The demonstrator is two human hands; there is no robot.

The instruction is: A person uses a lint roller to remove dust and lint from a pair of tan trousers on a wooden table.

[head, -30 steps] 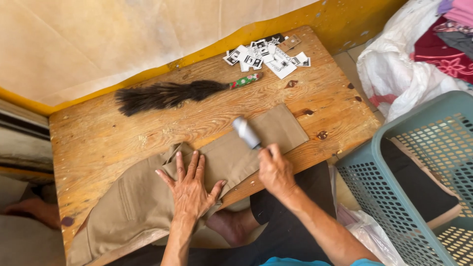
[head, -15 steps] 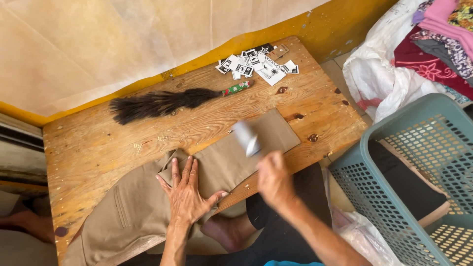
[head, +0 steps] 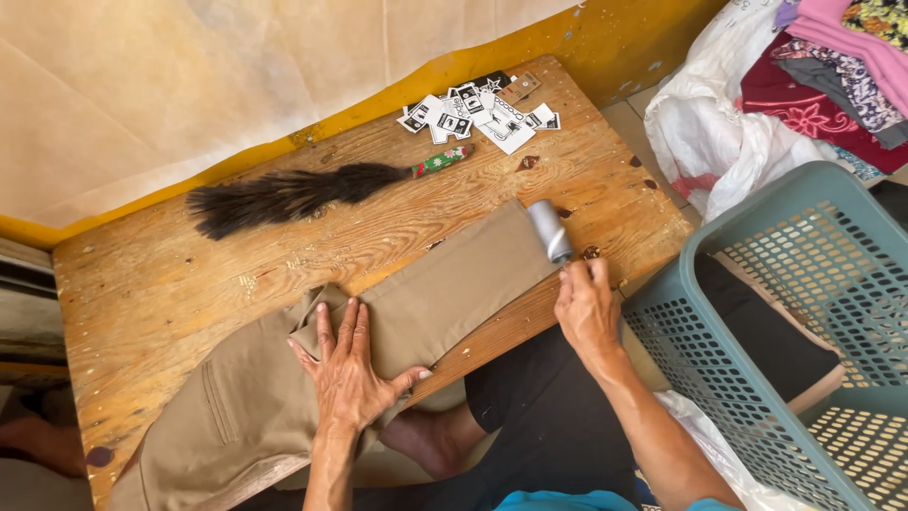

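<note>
In the head view, khaki trousers (head: 378,350) lay folded across a wooden table (head: 151,284), one leg stretched toward the table's right edge, the waist hanging off its near left corner. The left hand (head: 352,374) lay flat on the trousers near the fold, fingers spread and open, thumb out to the side, gripping nothing. The right hand (head: 586,308) was at the table's near right edge, fingers curled around the handle of a lint roller (head: 550,230); the handle itself was hidden by the hand. The roller's grey head rested on the end of the trouser leg, close to the table's right edge.

On the table's far side lay a dark brush (head: 293,194) with a green and red handle, well apart from the trousers. Small black-and-white cards (head: 478,114) were scattered at the far right corner. Right of the table stood a teal basket (head: 785,312), and beyond it a white bag (head: 709,123) with a pile of clothes (head: 832,66).
</note>
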